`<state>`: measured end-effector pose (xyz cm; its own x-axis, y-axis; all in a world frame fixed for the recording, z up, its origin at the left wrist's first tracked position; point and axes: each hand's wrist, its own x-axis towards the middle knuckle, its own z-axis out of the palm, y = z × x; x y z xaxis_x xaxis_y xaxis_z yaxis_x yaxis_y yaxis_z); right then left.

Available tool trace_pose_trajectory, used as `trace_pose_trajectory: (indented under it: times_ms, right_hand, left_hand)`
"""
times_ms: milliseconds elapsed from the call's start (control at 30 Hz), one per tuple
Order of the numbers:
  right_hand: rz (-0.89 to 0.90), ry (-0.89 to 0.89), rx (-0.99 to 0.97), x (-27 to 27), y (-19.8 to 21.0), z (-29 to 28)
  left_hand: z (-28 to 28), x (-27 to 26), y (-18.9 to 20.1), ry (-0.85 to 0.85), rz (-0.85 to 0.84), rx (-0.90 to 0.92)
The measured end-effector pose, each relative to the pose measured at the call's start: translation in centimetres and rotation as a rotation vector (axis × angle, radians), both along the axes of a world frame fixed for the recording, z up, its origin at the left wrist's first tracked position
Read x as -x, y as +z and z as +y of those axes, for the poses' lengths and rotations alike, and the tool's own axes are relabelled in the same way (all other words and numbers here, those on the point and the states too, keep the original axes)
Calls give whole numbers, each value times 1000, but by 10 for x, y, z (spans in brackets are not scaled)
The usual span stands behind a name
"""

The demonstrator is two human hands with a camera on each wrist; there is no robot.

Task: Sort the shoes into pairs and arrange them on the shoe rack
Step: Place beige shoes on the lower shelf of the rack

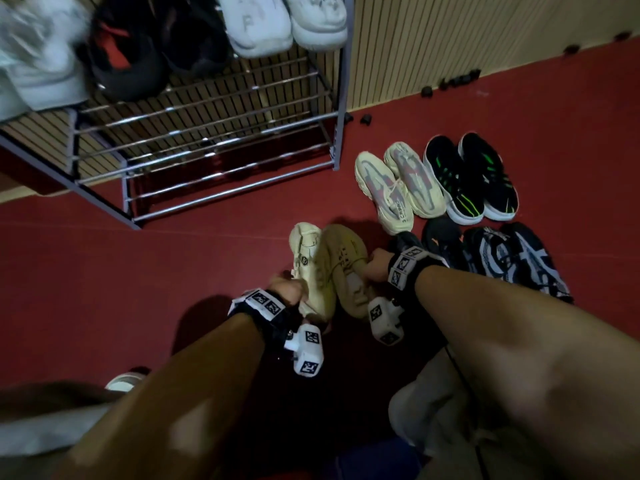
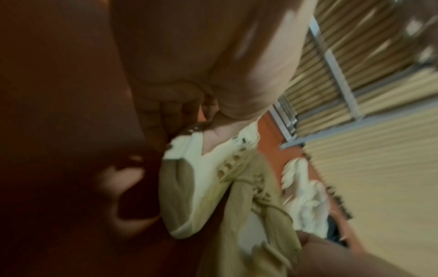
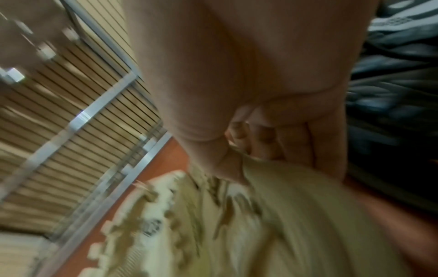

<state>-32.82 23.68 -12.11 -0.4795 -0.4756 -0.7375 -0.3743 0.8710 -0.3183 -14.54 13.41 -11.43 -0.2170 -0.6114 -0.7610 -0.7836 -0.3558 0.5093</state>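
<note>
The left hand [image 1: 289, 289] had its fingers curled round the heel of a cream chunky-soled sneaker [image 1: 308, 261], and the right hand [image 1: 375, 268] gripped the collar of its tan knit mate [image 1: 346, 261], both held together above the red floor [image 1: 173, 271]. Best to keep soles level, toes forward, and seat them side by side on the metal shoe rack [image 1: 207, 147]'s lower bars

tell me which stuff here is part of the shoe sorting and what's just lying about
Part of the job:
- tan shoe pair, one in each of the hands: left, right
- shoe rack
- black-green pair
- cream pair

Lying about:
- small black bits by wall
</note>
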Motion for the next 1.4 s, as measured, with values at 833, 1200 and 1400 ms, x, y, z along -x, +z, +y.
trace_pose_trajectory:
  times_ms: [833,1200,1400]
  right_hand:
    - [-452,-152,522,-74,182,-186]
    - [-740,-352,594,-94,149,-252]
    - [-642,-338,659,-91,121,-296]
  left_hand:
    - [-197,-136,198,216,506,-33]
    - [-248,-133,153,472,519,78]
    - [-290,-131,125,474,422,250]
